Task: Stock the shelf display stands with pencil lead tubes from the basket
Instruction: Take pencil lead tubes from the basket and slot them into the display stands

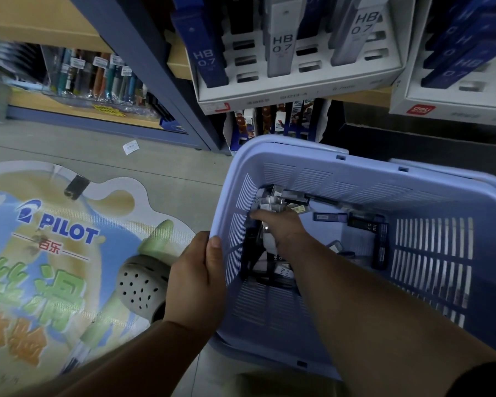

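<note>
While the left hand (196, 279) grips the left rim of the lilac basket (298, 154), thumb hooked over the inside and fingers on the outside, the right hand (279, 229) is down in the basket's left corner on a heap of pencil lead tubes (281, 196). Its fingers curl downward into the heap, but I cannot tell whether they pinch a tube. More tubes lie loose on the basket floor, among them a dark tube (381, 245) near the right wall. Above the basket, on the shelf, a white display stand (298, 91) holds upright tubes marked HB 0.7, a blue tube (208, 61) and a white tube (281, 44), with slots showing between them. A second stand (447, 106) sits just to its right. A grey shoe (143, 282) rests on a PILOT floor sticker (49, 253).
</note>
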Demonstrator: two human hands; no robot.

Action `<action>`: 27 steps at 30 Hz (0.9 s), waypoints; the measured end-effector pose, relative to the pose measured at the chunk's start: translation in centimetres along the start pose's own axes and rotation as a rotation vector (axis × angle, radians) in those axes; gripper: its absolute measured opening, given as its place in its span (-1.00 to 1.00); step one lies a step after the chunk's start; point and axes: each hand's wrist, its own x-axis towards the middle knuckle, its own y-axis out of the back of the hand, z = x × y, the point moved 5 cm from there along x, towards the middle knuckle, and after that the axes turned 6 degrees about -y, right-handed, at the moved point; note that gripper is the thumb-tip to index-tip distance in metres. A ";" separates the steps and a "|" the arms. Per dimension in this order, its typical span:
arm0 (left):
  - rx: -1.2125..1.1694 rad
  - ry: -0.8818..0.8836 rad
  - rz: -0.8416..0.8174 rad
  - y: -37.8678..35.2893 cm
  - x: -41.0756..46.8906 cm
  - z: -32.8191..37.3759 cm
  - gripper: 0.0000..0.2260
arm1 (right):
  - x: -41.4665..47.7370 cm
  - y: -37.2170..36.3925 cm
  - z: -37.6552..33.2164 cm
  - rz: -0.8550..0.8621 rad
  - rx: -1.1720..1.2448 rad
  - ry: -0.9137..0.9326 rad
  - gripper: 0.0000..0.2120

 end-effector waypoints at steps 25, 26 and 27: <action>-0.001 0.051 -0.015 0.1 0.0 0.7 -0.70 | -6.8 3.0 -0.9 -0.091 0.071 0.051 -0.53; -0.003 0.059 -0.018 0.1 0.0 0.8 -0.70 | -7.6 3.7 -0.9 -0.095 0.053 0.060 -0.64; 0.000 0.060 -0.020 0.2 0.0 0.8 -0.71 | -8.5 4.4 -0.8 -0.106 0.053 0.068 -0.68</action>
